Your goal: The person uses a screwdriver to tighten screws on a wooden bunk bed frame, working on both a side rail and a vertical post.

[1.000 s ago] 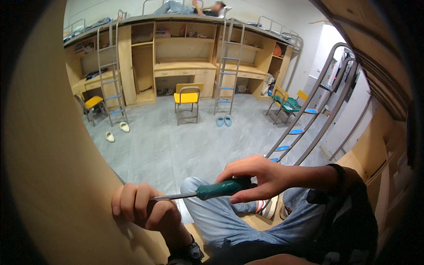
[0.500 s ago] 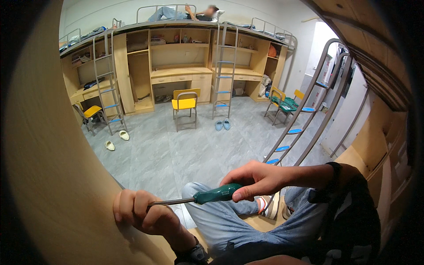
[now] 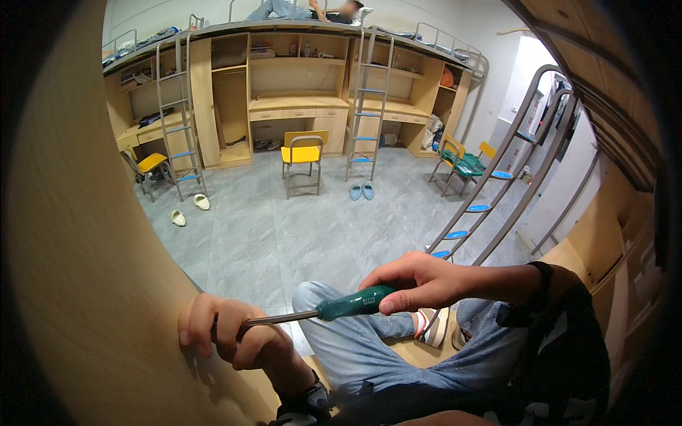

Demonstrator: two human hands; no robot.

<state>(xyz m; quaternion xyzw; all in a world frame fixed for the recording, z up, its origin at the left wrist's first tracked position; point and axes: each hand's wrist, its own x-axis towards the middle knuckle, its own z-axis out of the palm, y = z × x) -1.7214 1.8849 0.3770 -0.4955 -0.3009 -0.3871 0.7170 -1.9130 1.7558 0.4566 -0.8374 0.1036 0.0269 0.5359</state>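
A screwdriver (image 3: 353, 304) with a dark green handle and a metal shaft lies nearly level in front of me. My right hand (image 3: 415, 284) is closed around the end of its handle. At the other end, my left hand (image 3: 234, 330) curls its fingers about the shaft, against the pale wooden panel (image 3: 121, 284) on my left. The screwdriver's tip is hidden behind those fingers, so I cannot see what it touches. My legs in blue jeans (image 3: 355, 348) are bent below the tool, on a wooden surface.
To the right stands a metal ladder (image 3: 490, 192) with blue treads. Across the grey tiled floor (image 3: 284, 234) are a yellow chair (image 3: 304, 155), blue slippers (image 3: 361, 192), white shoes (image 3: 190, 211) and wooden desks (image 3: 298, 108) under bunks. A person (image 3: 305, 13) lies on a far bunk.
The view has tilted slightly, so the room sits a little higher and further right. Both hands keep their hold on the screwdriver; the right hand and handle have risen slightly.
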